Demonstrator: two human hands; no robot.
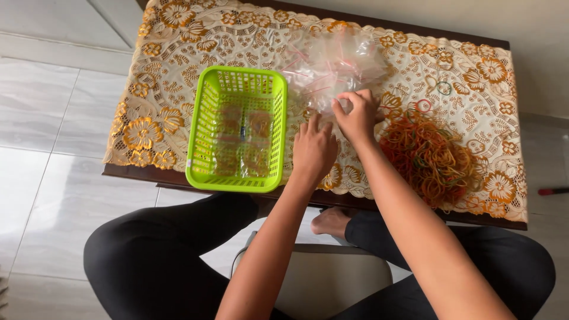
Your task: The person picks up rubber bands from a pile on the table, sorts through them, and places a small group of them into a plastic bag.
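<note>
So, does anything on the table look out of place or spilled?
A few loose rubber bands lie apart from the big orange-red pile of rubber bands on the lace tablecloth. Nothing looks damaged or spilled.

single head cam, worn by the seated person, looking steeply down and slightly forward over their own forearms. close range: table fills the upper frame, far edge near the top, wall strip beyond. lap, chair seat and tiled floor fill the bottom and left. frame slightly rotated, table edges run at a tilt. no second view to overlap
</note>
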